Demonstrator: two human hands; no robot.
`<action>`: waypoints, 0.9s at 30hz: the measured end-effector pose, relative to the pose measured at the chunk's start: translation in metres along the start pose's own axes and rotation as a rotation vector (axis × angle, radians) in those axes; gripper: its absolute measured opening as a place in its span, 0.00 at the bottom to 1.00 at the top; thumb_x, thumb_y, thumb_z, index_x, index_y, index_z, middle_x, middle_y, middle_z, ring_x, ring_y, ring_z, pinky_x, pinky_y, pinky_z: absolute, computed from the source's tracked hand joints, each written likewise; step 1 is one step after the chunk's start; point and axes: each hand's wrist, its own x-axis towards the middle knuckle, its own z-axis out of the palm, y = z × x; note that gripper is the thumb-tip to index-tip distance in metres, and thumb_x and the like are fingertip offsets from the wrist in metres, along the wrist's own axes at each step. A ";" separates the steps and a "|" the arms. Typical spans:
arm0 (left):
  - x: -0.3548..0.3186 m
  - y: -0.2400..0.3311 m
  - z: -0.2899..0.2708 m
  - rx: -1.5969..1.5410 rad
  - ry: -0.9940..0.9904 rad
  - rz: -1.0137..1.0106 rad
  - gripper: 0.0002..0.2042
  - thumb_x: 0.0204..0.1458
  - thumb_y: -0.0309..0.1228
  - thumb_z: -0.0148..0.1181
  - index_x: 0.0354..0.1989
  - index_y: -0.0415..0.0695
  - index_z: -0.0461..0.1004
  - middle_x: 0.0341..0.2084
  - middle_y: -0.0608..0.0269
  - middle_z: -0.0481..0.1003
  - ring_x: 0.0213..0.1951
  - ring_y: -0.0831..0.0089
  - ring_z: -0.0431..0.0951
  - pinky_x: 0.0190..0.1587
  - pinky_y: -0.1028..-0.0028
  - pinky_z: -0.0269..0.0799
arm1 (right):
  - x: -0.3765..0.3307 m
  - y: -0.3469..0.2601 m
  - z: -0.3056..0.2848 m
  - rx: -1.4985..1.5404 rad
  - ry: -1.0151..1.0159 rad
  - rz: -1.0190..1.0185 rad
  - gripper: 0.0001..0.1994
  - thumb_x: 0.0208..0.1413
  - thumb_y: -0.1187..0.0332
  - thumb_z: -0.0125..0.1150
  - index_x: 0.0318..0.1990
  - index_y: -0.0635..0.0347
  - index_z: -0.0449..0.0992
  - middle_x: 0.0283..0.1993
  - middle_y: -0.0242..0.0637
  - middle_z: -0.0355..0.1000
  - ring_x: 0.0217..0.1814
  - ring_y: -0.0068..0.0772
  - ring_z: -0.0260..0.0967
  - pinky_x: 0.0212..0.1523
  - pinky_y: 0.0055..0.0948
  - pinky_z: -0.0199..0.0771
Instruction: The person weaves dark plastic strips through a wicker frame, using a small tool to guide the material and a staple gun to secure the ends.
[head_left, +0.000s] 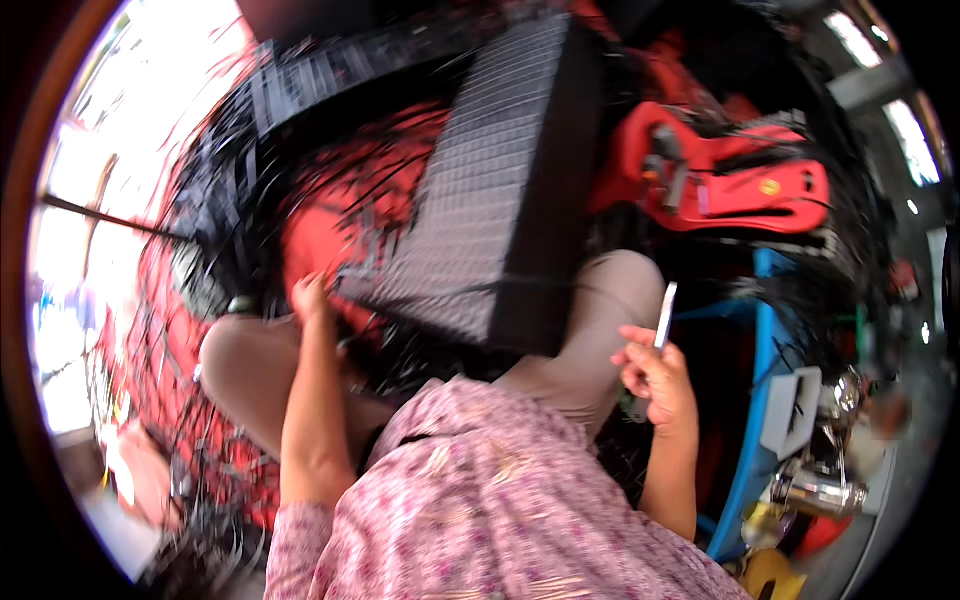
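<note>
A long black woven box [478,190] of flat plastic strips leans across my legs, tilted toward the upper right. Loose strip ends stick out at its lower left corner. My left hand [312,296] is closed beside that corner; what its fingers hold is blurred. One thin dark strip crosses the near end of the woven face. Off to the right of the box, above my right thigh, my right hand [655,375] is closed around a slim tool with a pale, narrow blade-like end [667,312] pointing up. The tool's lower part is hidden by the fingers.
Many loose black strips lie over a red surface [330,220] at left. Another bundle of woven strips [330,80] rests behind. A red plastic chair-like piece [770,192] stands at far right. A blue frame [758,400], a white tray [791,412] and metal pots [815,490] are right.
</note>
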 end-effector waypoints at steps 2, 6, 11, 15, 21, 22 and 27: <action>0.003 0.002 -0.015 -0.039 0.063 -0.023 0.09 0.55 0.35 0.65 0.41 0.46 0.77 0.28 0.71 0.77 0.26 0.76 0.76 0.23 0.75 0.65 | 0.004 -0.012 -0.018 0.153 -0.109 -0.080 0.31 0.58 0.76 0.60 0.68 0.68 0.59 0.45 0.47 0.75 0.29 0.21 0.68 0.21 0.16 0.60; 0.000 0.010 -0.014 -0.020 -0.096 -0.031 0.09 0.55 0.39 0.64 0.40 0.50 0.77 0.30 0.74 0.77 0.29 0.78 0.76 0.25 0.77 0.65 | 0.030 -0.041 -0.054 0.269 -0.051 -0.217 0.37 0.55 0.82 0.52 0.74 0.63 0.48 0.50 0.50 0.74 0.36 0.28 0.73 0.25 0.19 0.65; -0.052 0.040 0.021 -0.017 -0.086 -0.071 0.12 0.56 0.40 0.66 0.44 0.53 0.75 0.34 0.74 0.75 0.38 0.77 0.78 0.34 0.77 0.71 | 0.117 -0.021 -0.128 0.228 0.166 -0.036 0.37 0.54 0.80 0.52 0.74 0.63 0.50 0.49 0.49 0.74 0.33 0.31 0.75 0.23 0.22 0.67; -0.100 0.064 0.018 0.019 -0.005 -0.164 0.13 0.52 0.43 0.68 0.39 0.52 0.76 0.30 0.74 0.72 0.29 0.78 0.73 0.30 0.74 0.69 | 0.150 -0.033 -0.167 0.180 0.489 -0.298 0.40 0.46 0.77 0.60 0.71 0.66 0.54 0.47 0.45 0.72 0.31 0.31 0.72 0.24 0.24 0.65; -0.125 0.059 0.014 0.075 0.128 -0.187 0.16 0.52 0.46 0.67 0.45 0.53 0.75 0.32 0.72 0.72 0.30 0.76 0.71 0.30 0.71 0.67 | 0.144 -0.026 -0.440 -0.303 0.839 -0.423 0.37 0.50 0.62 0.65 0.67 0.70 0.63 0.55 0.50 0.73 0.51 0.40 0.70 0.49 0.32 0.65; -0.128 0.054 0.027 0.079 0.143 -0.200 0.17 0.52 0.46 0.66 0.46 0.54 0.75 0.32 0.72 0.72 0.30 0.75 0.71 0.30 0.71 0.67 | 0.136 -0.018 -0.500 -0.468 0.865 -0.388 0.37 0.51 0.60 0.66 0.66 0.71 0.64 0.56 0.50 0.73 0.54 0.42 0.70 0.53 0.34 0.65; -0.161 0.049 0.027 -0.041 0.343 -0.317 0.21 0.52 0.48 0.64 0.51 0.55 0.73 0.34 0.71 0.72 0.31 0.74 0.68 0.30 0.68 0.63 | 0.170 -0.026 -0.517 -1.212 1.158 -0.115 0.40 0.54 0.51 0.68 0.66 0.73 0.65 0.66 0.57 0.67 0.67 0.47 0.66 0.67 0.37 0.63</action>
